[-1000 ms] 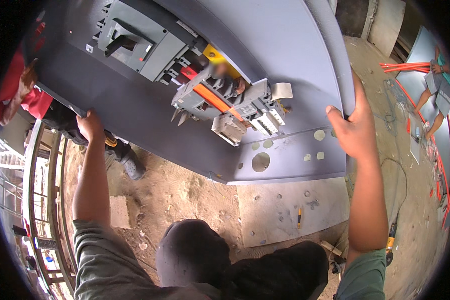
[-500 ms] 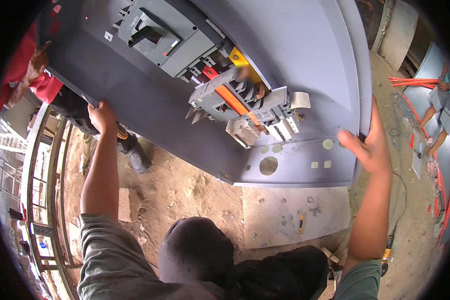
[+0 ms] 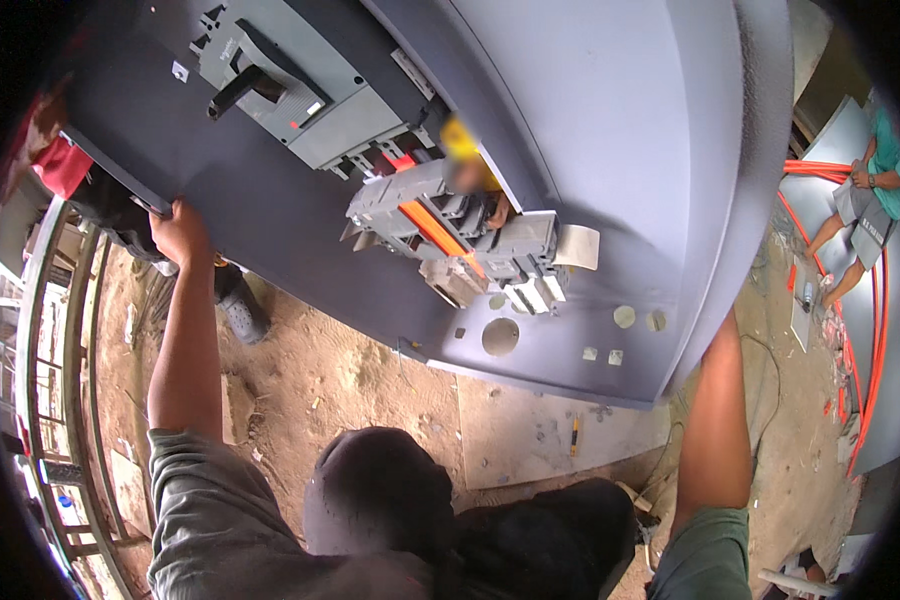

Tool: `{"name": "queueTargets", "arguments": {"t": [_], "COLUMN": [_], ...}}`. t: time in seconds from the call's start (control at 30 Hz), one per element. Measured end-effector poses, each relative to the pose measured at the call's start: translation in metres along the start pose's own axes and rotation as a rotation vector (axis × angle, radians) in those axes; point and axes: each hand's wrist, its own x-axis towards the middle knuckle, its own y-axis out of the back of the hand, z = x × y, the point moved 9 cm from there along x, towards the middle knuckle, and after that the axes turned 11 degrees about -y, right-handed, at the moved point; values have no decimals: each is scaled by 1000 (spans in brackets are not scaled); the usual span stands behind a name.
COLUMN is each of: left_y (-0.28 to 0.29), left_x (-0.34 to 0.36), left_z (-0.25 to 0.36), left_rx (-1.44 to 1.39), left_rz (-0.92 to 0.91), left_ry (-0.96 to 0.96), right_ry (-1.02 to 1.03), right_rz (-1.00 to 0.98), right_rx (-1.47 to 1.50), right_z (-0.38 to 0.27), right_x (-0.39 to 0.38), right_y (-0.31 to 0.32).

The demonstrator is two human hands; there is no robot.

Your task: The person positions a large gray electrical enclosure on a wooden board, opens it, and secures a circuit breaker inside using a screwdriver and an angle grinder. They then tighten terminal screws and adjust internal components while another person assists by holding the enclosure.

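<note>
A grey metal electrical enclosure (image 3: 610, 110) leans tilted in front of me and fills the upper middle. My left hand (image 3: 182, 236) is closed around its left edge. On the other side my right hand (image 3: 724, 345) goes behind the enclosure's side wall; only the wrist end shows and its fingers are hidden. Inside are a large grey circuit breaker (image 3: 300, 110) with a black handle and, below it, a smaller switch assembly (image 3: 450, 225) with an orange strip. Yellow and red pieces show between them. Round and square holes pierce the enclosure's lower wall.
A person in a red sleeve (image 3: 62, 168) stands at the far left by the enclosure. At right another person (image 3: 870, 190) sits near orange conduits (image 3: 818, 170). A pale board (image 3: 515, 440) with a yellow-black tool (image 3: 574, 436) lies on the dirt floor. Wooden rails (image 3: 32, 330) stand at left.
The enclosure has come closer, its lower right corner dropping. My right hand, with thumb showing before, has slipped behind the side wall. My left hand keeps its hold, slightly further left.
</note>
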Motion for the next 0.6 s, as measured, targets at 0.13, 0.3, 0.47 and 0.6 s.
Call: {"name": "queueTargets", "arguments": {"t": [0.13,0.3,0.47,0.6], "left_y": [-1,8,6,12], "left_x": [3,-1,-5,-1], "left_z": [-16,9,13,6], "left_rx": [-82,-91,-121,-203], "left_rz": [-13,50,19,33], "left_ry": [25,40,56,55], "right_ry": [-36,-68,-21,-94], "right_rz": [-28,-92,-137,225], "right_rx": [59,233,222,-387], "right_z": [1,13,-7,-33], "right_x": [-28,-67,-93,-118], "right_y": [27,54,81,86]}}
